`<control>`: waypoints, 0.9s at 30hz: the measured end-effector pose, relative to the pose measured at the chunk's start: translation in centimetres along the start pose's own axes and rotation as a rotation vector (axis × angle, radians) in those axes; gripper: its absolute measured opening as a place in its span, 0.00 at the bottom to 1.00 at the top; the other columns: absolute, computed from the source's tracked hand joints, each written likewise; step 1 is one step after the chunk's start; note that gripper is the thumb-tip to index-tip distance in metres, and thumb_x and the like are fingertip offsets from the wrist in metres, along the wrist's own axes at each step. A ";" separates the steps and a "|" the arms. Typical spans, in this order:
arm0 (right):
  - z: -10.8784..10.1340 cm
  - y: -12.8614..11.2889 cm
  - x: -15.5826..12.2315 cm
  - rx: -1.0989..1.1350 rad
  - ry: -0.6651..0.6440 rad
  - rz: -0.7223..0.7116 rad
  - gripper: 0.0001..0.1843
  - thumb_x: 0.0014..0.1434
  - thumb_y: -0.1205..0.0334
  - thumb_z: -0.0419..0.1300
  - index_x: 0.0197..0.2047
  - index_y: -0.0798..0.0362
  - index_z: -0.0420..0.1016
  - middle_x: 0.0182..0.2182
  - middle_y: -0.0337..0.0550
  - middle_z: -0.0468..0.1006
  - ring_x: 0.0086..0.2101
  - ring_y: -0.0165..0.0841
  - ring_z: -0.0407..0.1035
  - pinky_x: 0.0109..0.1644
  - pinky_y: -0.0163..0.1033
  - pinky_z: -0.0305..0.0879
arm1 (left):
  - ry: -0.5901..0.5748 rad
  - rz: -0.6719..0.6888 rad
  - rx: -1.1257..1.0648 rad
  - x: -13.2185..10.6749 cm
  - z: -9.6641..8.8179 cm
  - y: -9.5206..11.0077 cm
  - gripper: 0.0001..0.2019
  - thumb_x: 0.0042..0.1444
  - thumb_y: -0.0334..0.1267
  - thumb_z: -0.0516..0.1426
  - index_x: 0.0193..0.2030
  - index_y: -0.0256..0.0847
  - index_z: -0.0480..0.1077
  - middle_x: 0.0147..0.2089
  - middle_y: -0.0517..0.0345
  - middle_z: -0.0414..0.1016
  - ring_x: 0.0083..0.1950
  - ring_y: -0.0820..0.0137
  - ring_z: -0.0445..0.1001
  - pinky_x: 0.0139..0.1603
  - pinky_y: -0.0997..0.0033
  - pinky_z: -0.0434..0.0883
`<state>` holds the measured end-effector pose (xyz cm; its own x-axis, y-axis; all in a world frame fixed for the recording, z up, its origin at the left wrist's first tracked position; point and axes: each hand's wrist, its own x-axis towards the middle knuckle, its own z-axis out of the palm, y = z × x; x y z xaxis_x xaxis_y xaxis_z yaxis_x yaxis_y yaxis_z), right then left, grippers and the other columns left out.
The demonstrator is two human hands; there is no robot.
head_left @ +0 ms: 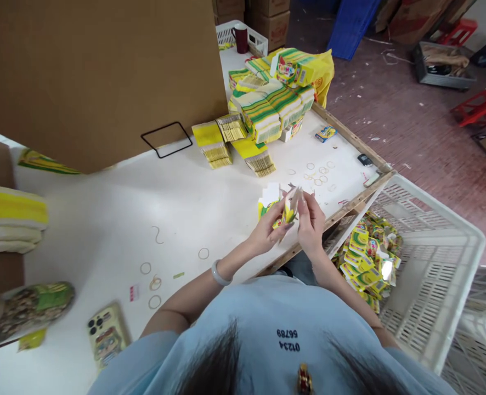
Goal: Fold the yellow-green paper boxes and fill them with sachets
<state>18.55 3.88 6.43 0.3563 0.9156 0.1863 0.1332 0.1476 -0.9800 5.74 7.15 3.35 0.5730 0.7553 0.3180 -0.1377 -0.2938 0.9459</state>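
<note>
Between my two hands, above the right part of the white table, is a small yellow, green and white carton (291,207) with its end flaps standing up. My left hand (272,222) grips its side, fingers wrapped round it. The fingertips of my right hand (310,216) pinch its right edge near the flaps. Just behind my left hand lie more flat cartons (271,193) with white flaps, partly hidden by the fingers. Further back, stacks of flat yellow-green cartons (263,112) are piled up, some fanned out in bundles (212,144).
To my right stands a white plastic crate (432,236) holding many small cartons (368,258). Rubber bands (321,174) lie scattered about the table (115,219). A phone (108,334) and a jar (37,304) are at the left. A large cardboard box (103,71) stands behind. A wooden rail (350,131) edges the table.
</note>
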 end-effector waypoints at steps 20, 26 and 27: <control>-2.6 3.4 -7.2 0.047 -0.103 0.133 0.16 0.65 0.46 0.64 0.37 0.50 0.82 0.29 0.41 0.81 0.30 0.32 0.74 0.33 0.37 0.73 | 0.087 -0.447 -0.251 -8.3 0.4 2.0 0.25 0.68 0.54 0.57 0.65 0.44 0.62 0.33 0.59 0.75 0.27 0.73 0.70 0.29 0.74 0.69; -3.0 4.0 -7.7 -0.048 -0.056 0.076 0.14 0.66 0.48 0.64 0.42 0.49 0.81 0.36 0.44 0.83 0.33 0.34 0.76 0.35 0.38 0.75 | 0.122 -0.373 -0.184 -7.8 -0.1 1.9 0.22 0.69 0.54 0.55 0.62 0.43 0.67 0.42 0.54 0.79 0.37 0.71 0.75 0.38 0.73 0.73; -3.3 4.2 -7.7 -0.089 -0.064 0.027 0.14 0.66 0.48 0.63 0.46 0.48 0.81 0.40 0.46 0.84 0.36 0.36 0.78 0.39 0.40 0.77 | 0.121 -0.383 -0.170 -7.7 -0.3 1.9 0.26 0.70 0.54 0.54 0.68 0.44 0.62 0.41 0.54 0.80 0.34 0.72 0.75 0.36 0.73 0.73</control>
<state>19.38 -3.75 1.13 0.3015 0.9412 0.1526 0.2074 0.0914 -0.9740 0.85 0.93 2.76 0.5113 0.8571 -0.0626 -0.0702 0.1143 0.9910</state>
